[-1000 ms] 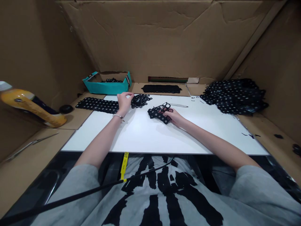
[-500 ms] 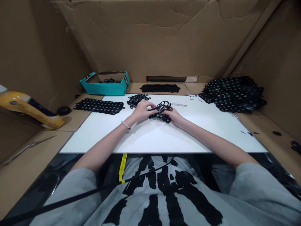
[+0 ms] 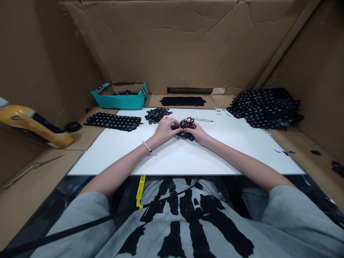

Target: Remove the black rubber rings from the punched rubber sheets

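Observation:
Over the middle of the white board [image 3: 166, 157], both hands are on a bunched black rubbery sheet with round holes [image 3: 187, 125]. My left hand [image 3: 166, 129] pinches its left side, thumb stretched towards the right thumb. On the right side, my right hand [image 3: 198, 133] grips the sheet with its fingers partly hidden beneath. Part of the sheet curls up in open loops above the thumbs. Behind my left hand lies a pile of small black rings [image 3: 156, 115]. A pale pen-like tool [image 3: 203, 119] rests just behind my right hand.
A flat holed black sheet [image 3: 115, 122] lies left, a turquoise box [image 3: 118, 102] of black pieces behind it. At the back is a black stack [image 3: 182, 101]; a heap of holed sheets [image 3: 266, 107] fills the right. Far left are a yellow bottle [image 3: 34, 125] and scissors [image 3: 34, 166].
My left hand has moved slightly right, closer to my right hand, its thumb now reaching over the black sheet. The sheet's raised loops have been pressed lower.

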Demonstrator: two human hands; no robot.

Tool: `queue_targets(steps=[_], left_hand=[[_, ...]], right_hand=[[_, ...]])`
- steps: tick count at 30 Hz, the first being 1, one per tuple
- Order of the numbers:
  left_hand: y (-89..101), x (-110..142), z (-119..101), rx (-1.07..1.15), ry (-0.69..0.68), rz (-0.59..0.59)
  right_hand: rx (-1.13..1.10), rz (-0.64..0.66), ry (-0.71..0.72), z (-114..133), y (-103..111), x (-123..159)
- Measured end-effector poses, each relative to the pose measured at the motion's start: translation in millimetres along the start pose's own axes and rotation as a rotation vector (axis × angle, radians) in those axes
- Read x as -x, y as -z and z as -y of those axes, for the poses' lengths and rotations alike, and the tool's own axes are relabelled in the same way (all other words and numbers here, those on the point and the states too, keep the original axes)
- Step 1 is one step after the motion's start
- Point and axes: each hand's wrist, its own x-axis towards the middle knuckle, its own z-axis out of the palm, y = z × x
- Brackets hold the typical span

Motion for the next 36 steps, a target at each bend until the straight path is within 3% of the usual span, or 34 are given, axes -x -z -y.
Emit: queue_targets(steps=[4, 6, 9, 12, 15, 19, 23, 26, 30, 32, 36], left_hand=[[-4.8, -1.7, -1.5, 0.074, 0.03, 0.013], [-5.6, -6.9, 5.6, 0.157, 0.109, -0.007], [4.1, -18.3, 30.6, 0.289, 0.313, -0.207], [25.8, -27.3, 65.9, 0.244, 0.43, -0.463], [41.9, -29.3, 96.5, 0.162, 0.458, -0.536], [41.7, -25.3, 116.8, 0.0, 0.459, -0.486], [38.8, -24.0, 113.7, -0.146, 0.393, -0.466], [38.5, -25.7, 94.2, -0.125, 0.274, -0.418], [27.4, -22.2, 54.4, -0.01, 0.073, -0.037], [17.9, -17.3, 38.1, 0.009, 0.034, 0.084], [4.8, -10.0, 26.0, 0.01, 0.001, 0.103]], right_hand=[[0.008, -0.044, -0.025, -1.7, 0.2, -1.6], [-0.002, -0.068, -0.05, -2.2, 0.5, -3.1], [-0.014, -0.112, -0.085, -1.5, 1.1, -4.9], [-0.014, -0.123, -0.118, 0.7, 1.5, -5.0], [-0.022, -0.111, -0.13, 2.6, 1.2, -3.7], [-0.022, -0.089, -0.115, 2.7, 1.0, -2.8], [-0.027, -0.08, -0.119, 0.9, 2.3, -3.8], [-0.021, -0.07, -0.105, -1.0, 3.0, -4.7], [-0.021, -0.056, -0.067, -2.5, 2.4, -4.6], [-0.022, -0.058, -0.045, -2.6, 1.8, -4.2], [0.015, -0.044, -0.036, -2.3, 1.3, -3.5]])
